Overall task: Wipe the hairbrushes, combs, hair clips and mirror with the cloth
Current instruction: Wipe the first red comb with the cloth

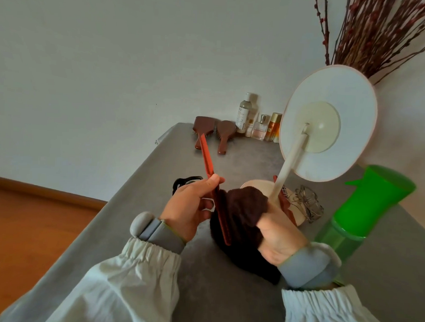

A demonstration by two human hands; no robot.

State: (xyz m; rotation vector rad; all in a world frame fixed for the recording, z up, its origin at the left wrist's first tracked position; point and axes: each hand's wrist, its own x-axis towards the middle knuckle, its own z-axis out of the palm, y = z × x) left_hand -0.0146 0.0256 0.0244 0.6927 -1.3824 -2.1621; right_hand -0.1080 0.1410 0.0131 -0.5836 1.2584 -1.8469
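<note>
Left hand (190,208) pinches a slim red comb (214,185); right hand (280,238) clutches the dark brown cloth (243,210).

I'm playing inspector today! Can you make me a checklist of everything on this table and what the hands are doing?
Surface: grey table, soft-looking top.
Job's things: red comb against dark cloth; two brushes at the far edge; mirror on its stand, back toward us; clear clip by the mirror's base; black clip behind the left hand.
Clutter: green spray bottle; small bottles by the wall.
Hands: left hand pinches the comb; right hand grips the cloth.
Cables: nothing seen.
Surroundings: white wall, wooden floor, dried twigs.
</note>
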